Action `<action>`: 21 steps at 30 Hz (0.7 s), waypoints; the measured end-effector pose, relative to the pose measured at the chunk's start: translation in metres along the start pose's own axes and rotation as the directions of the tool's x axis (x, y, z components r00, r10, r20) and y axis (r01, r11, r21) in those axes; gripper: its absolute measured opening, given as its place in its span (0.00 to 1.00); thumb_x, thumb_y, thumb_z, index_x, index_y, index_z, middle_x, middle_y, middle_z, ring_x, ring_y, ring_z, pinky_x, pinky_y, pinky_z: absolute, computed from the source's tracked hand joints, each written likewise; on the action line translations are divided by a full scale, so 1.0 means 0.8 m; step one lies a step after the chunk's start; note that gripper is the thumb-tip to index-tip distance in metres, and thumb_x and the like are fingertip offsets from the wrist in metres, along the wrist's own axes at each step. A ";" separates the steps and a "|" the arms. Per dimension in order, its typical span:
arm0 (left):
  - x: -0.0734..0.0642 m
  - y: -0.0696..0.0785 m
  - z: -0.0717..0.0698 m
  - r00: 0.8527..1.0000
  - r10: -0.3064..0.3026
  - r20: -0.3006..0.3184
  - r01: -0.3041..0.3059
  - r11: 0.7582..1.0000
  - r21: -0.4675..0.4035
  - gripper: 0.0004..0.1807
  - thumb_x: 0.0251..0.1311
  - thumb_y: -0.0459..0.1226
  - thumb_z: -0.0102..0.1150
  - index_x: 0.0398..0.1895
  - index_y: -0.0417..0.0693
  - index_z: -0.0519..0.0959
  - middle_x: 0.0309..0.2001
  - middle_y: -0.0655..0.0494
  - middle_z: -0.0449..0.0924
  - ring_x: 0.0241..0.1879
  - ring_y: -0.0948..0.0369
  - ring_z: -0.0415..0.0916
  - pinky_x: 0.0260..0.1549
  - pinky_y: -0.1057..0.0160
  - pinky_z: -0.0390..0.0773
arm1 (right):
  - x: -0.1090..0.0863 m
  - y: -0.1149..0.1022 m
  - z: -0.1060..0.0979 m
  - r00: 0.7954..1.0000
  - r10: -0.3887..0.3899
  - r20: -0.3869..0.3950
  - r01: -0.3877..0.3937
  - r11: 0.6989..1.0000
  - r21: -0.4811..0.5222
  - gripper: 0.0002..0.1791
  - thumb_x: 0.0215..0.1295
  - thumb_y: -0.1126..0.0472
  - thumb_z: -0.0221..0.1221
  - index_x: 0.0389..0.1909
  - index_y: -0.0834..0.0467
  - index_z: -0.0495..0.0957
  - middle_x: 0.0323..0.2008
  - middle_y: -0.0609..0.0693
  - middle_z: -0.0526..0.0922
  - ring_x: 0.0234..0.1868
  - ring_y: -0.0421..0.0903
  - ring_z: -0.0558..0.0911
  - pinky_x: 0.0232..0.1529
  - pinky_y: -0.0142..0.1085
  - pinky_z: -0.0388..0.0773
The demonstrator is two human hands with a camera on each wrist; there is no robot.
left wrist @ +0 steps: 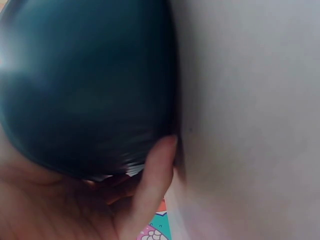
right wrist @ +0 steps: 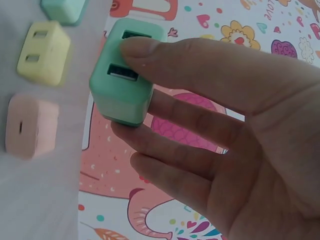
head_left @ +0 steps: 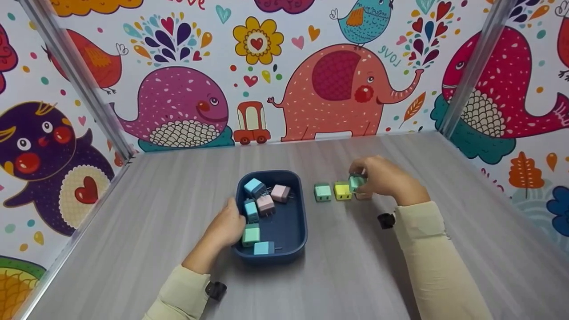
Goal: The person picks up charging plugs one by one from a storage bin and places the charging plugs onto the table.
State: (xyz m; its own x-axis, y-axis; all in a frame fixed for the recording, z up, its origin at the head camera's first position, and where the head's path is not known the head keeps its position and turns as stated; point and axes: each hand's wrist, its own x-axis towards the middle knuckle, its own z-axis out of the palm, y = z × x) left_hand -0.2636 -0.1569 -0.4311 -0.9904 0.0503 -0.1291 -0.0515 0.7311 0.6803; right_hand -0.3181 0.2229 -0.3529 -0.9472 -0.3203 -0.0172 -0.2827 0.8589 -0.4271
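My right hand pinches a mint-green USB charger, thumb on the face with two ports and fingertips behind it. In the head view that charger overlaps a pink charger on the table. To its left, in a row, stand a yellow charger and another mint-green charger. My left hand grips the left side of a dark blue plastic bin, its thumb lying along the outer wall. Inside the bin lie several blue, pink and green chargers, some with prongs showing.
The grey wood-grain table runs back to a cartoon-printed wall. Similar printed panels stand on both sides, with metal posts at the corners. Dark wrist cameras sit at both cuffs.
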 end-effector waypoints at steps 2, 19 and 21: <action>0.000 0.000 0.000 1.000 -0.002 0.000 0.002 1.000 -0.005 0.33 0.80 0.33 0.39 0.82 0.27 0.47 0.76 0.26 0.62 0.69 0.41 0.69 0.66 0.38 0.71 | -0.001 0.007 0.000 1.000 -0.003 -0.005 0.003 1.000 -0.012 0.24 0.56 0.67 0.79 0.55 0.59 0.88 0.50 0.59 0.86 0.51 0.58 0.81 0.56 0.56 0.83; -0.002 0.001 0.000 1.000 -0.015 0.004 0.015 1.000 -0.005 0.32 0.81 0.34 0.39 0.81 0.27 0.49 0.76 0.27 0.63 0.68 0.42 0.70 0.65 0.37 0.71 | -0.005 0.061 -0.004 0.998 -0.002 -0.063 -0.001 0.999 -0.044 0.22 0.58 0.68 0.78 0.54 0.59 0.88 0.52 0.60 0.86 0.52 0.59 0.80 0.58 0.58 0.82; -0.001 0.001 -0.001 1.000 -0.015 0.007 0.015 1.000 -0.004 0.32 0.81 0.34 0.39 0.81 0.28 0.48 0.77 0.27 0.61 0.69 0.42 0.69 0.66 0.37 0.70 | -0.004 0.066 -0.002 0.998 0.004 -0.069 -0.007 0.999 -0.051 0.22 0.58 0.68 0.78 0.54 0.59 0.89 0.52 0.60 0.86 0.52 0.59 0.80 0.59 0.58 0.81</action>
State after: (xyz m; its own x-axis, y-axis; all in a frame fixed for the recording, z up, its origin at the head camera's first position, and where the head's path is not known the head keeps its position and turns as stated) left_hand -0.2627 -0.1568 -0.4302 -0.9886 0.0438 -0.1442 -0.0671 0.7288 0.6814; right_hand -0.3305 0.2696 -0.3738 -0.9564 -0.2886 0.0437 -0.2831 0.8805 -0.3802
